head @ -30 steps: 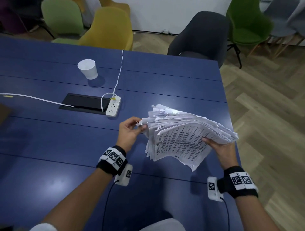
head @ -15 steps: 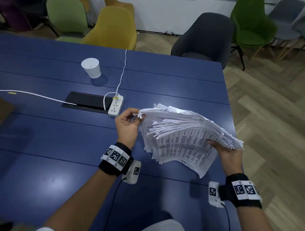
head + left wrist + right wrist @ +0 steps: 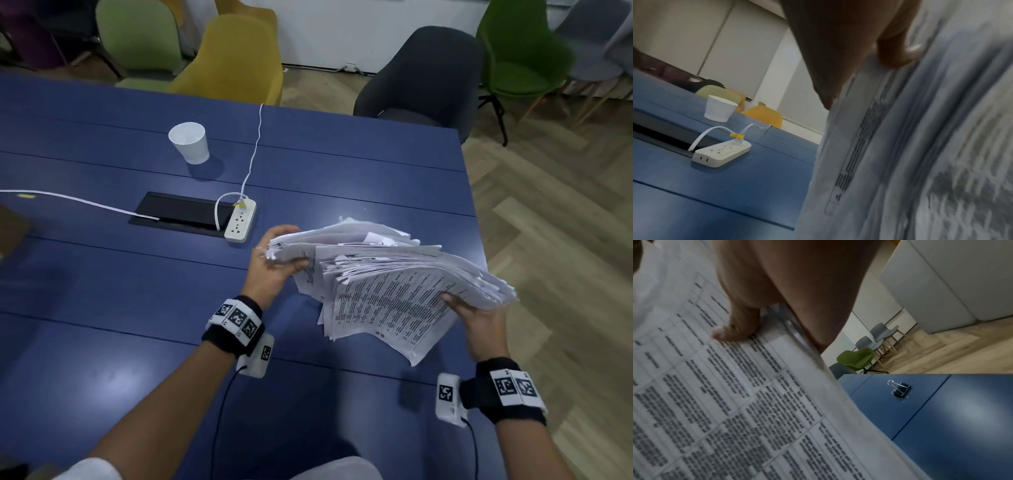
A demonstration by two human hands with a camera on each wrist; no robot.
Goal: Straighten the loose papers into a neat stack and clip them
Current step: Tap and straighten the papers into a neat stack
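Evidently both hands [image 3: 274, 270] [image 3: 479, 322] gripping the ragged papers [image 3: 387, 284], printed tables seemingly too blurred to read.

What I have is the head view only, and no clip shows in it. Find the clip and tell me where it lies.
Observer: The right wrist view shows a binder clip on the blue table, past the edge of the papers and apart from them.
Operator: Describe it.
Observer: It has a black body and silver wire handles. Nothing touches it, since the right hand holds the papers.
Operator: Report the left hand's grip.
Observer: In the left wrist view, one fingertip of the left hand presses on a printed sheet. The rest is blurred.
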